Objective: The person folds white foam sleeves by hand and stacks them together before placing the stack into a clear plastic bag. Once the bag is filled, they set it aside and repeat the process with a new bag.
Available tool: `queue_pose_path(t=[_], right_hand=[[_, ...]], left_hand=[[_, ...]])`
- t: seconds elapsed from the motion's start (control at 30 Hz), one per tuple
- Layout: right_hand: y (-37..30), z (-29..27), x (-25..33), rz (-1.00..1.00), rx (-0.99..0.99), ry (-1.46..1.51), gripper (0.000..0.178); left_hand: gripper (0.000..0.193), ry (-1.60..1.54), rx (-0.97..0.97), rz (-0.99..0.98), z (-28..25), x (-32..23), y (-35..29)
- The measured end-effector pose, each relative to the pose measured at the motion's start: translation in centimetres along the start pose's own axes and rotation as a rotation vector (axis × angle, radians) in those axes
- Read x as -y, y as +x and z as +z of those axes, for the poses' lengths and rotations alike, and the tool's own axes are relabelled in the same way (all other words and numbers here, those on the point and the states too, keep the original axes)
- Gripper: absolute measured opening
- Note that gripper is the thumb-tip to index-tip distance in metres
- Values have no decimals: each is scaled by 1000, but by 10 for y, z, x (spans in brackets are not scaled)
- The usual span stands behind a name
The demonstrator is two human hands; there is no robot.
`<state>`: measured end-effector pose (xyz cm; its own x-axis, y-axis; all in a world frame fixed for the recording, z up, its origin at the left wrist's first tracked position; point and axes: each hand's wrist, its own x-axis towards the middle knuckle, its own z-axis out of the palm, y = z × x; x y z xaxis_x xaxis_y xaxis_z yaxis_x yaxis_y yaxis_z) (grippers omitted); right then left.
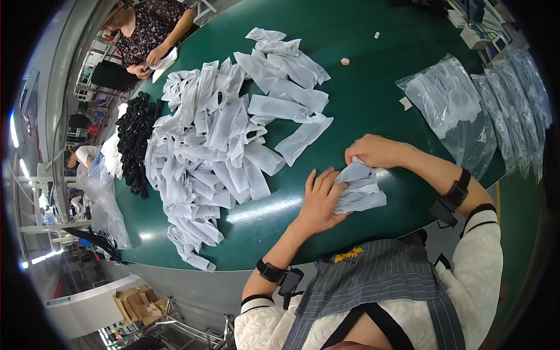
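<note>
A small stack of white frosted plastic packets point(363, 195) lies at the table's near edge, in front of my body. My left hand point(319, 203) grips its left side, with the thumb along the lower edge and the fingers partly spread. At the stack's top end the fingers of my right hand point(376, 151) are closed together on a corner. What is inside the packets cannot be made out. To the left spreads a large loose heap of similar white packets point(233, 125), nearest to my left hand.
The green table point(373, 93) also bears a pile of black cords point(140, 137) at the left. Clear bags of packets point(446, 96) lie at the right, beside several more filled bags point(510, 111). A co-worker point(154, 35) handles a white item at the far left.
</note>
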<state>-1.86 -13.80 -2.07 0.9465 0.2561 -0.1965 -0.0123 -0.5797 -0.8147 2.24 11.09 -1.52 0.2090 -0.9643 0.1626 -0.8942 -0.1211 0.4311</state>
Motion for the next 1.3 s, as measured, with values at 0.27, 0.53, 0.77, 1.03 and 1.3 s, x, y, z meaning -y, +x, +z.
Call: queue_pose_path(t=[0.27, 0.53, 0.77, 1.03, 1.3], right_hand=[[52, -15, 17, -215, -250, -421, 31], [73, 6, 0, -208, -459, -656, 30], [40, 7, 21, -68, -158, -440, 23], [16, 12, 37, 69, 267, -102, 26], [-23, 75, 57, -262, -117, -426, 80]], left_hand=[[64, 55, -143, -256, 23, -12, 3], [71, 54, -74, -134, 7, -2, -10], [78, 88, 20, -182, -10, -6, -43], [84, 53, 25, -193, -18, 5, -41], [83, -77, -90, -260, -8, 3, -43]])
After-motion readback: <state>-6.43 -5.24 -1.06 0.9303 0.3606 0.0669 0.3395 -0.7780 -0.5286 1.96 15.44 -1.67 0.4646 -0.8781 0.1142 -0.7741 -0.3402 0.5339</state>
